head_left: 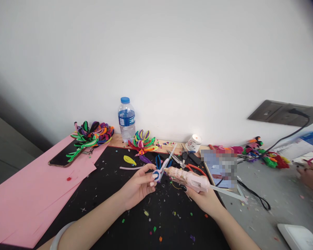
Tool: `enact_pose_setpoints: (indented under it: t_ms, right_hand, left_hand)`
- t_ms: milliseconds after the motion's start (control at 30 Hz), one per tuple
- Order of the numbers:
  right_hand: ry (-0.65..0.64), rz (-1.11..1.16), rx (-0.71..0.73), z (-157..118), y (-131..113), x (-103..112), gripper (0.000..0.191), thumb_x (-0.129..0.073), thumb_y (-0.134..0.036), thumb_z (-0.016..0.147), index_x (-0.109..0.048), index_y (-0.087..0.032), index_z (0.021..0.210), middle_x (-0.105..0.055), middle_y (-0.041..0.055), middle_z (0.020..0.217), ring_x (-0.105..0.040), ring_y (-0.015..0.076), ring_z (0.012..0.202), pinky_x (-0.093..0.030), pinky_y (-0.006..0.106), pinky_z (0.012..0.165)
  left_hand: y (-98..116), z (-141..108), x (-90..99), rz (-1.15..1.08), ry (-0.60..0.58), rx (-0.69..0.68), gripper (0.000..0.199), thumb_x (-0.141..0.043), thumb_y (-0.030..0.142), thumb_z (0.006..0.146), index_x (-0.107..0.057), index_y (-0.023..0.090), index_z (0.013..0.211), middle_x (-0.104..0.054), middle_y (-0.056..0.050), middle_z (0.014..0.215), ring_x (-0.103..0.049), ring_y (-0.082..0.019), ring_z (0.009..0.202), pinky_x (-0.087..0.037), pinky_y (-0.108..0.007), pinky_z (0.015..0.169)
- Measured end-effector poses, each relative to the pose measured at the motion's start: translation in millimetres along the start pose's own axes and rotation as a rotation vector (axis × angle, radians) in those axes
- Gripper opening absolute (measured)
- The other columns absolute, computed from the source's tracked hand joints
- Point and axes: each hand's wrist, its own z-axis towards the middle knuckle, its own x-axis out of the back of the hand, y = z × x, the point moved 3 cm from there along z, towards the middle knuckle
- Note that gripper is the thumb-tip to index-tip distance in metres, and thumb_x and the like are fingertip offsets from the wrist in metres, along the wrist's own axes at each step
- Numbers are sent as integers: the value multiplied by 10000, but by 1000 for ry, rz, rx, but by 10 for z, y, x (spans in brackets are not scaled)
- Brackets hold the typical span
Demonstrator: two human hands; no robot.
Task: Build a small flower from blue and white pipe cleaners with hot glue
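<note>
Between the thumb and fingers of my left hand is a small blue-and-white pipe cleaner piece, with white strands reaching up from it. My right hand is wrapped round a pale pink hot glue gun, its nozzle pointing left, at or very close to the piece; contact cannot be made out. A translucent glue stick sticks out of the gun's back. Just beyond my hands, pipe cleaner loops in yellow, purple and blue lie on the black mat.
Orange-handled scissors lie behind the glue gun. Along the wall stand a water bottle, a colourful pipe cleaner flower and a white roll. Left are pink sheets and a phone. Another person's hand is far right.
</note>
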Motion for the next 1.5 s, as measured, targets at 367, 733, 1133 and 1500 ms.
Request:
enact_pose_setpoints:
  t_ms: [367, 733, 1133, 1500]
  right_hand:
    - [6, -73, -36, -11, 2, -5, 287, -527, -415, 725, -638, -164, 809, -609, 67, 709, -590, 221, 665, -516, 337, 620]
    - [75, -65, -100, -64, 146, -33, 448, -606, -495, 657, -640, -164, 957, -649, 119, 893, -609, 273, 788, -523, 380, 666]
    - [20, -103, -48, -53, 97, -35, 389, -562, -500, 695, -644, -166, 876, -645, 102, 851, -603, 271, 811, -517, 362, 678]
    - [64, -49, -121, -59, 145, -18, 466, -599, -497, 657, -640, -150, 965, -647, 125, 895, -610, 294, 843, -513, 422, 744]
  left_hand:
    - [-3, 8, 11, -2, 5, -1, 194, -613, 82, 750, -549, 192, 896, -491, 28, 657, -458, -25, 524, -415, -130, 526]
    - [9, 4, 6, -19, 4, 0, 192, -606, 71, 753, -550, 188, 895, -494, 26, 661, -469, -24, 529, -422, -120, 516]
    - [1, 9, -4, -20, 1, -1, 194, -610, 71, 749, -555, 191, 891, -500, 27, 653, -467, -25, 521, -420, -122, 513]
    - [5, 8, -10, -11, 0, 1, 185, -608, 74, 750, -561, 189, 886, -504, 27, 656, -464, -25, 518, -423, -129, 518]
